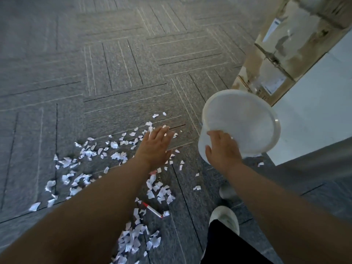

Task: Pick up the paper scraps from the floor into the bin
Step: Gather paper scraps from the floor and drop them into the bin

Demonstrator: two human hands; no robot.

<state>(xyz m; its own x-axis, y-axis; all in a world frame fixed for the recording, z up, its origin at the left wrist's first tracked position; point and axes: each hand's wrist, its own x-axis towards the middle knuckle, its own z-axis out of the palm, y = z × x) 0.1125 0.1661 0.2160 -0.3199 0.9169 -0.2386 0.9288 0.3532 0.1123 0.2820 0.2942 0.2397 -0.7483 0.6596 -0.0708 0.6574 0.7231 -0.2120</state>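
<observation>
Several white paper scraps [83, 168] lie scattered over the grey carpet, from the left across to below my arms. My left hand [155, 144] is stretched out over the far scraps with its fingers straight and spread, holding nothing. My right hand [222, 147] grips the near rim of a white round plastic bin [242, 121], which is tilted with its mouth toward me. The inside of the bin looks bare.
A red and white pen [153, 210] lies among the scraps near my feet. My white shoes [225, 218] stand at the lower middle. Taped cardboard boxes [282, 50] rise at the upper right, beside a pale smooth floor [312, 126].
</observation>
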